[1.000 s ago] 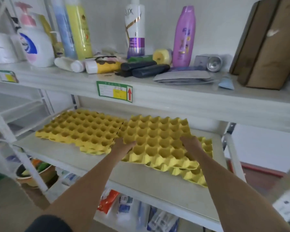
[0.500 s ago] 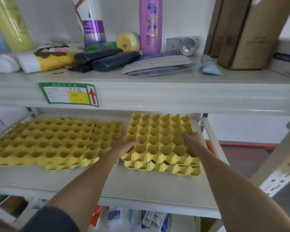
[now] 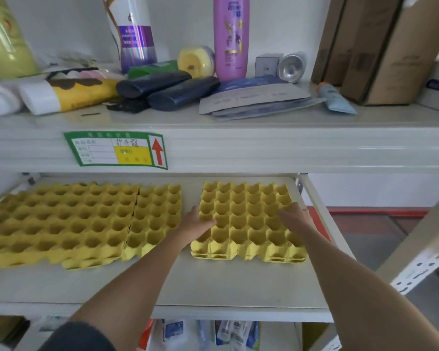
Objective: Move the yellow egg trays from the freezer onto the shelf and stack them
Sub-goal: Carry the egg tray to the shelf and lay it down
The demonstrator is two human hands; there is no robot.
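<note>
A stack of yellow egg trays lies on the right half of the grey middle shelf, its edges lined up. My left hand holds the stack's left edge, fingers curled into the cups. My right hand presses on the top tray near its right edge, fingers bent into the cups. On the left lies another yellow egg tray, overlapping a second one that sticks out to its right. A narrow gap separates these from the right stack.
The upper shelf hangs close above the trays and carries a green price label, bottles, dark tubes and cardboard boxes. A slanted metal upright stands at the right. Packets fill the shelf below.
The upper tray of the right stack has slid over the lower one, so the two now sit squared up instead of offset. Both hands stayed on the stack.
</note>
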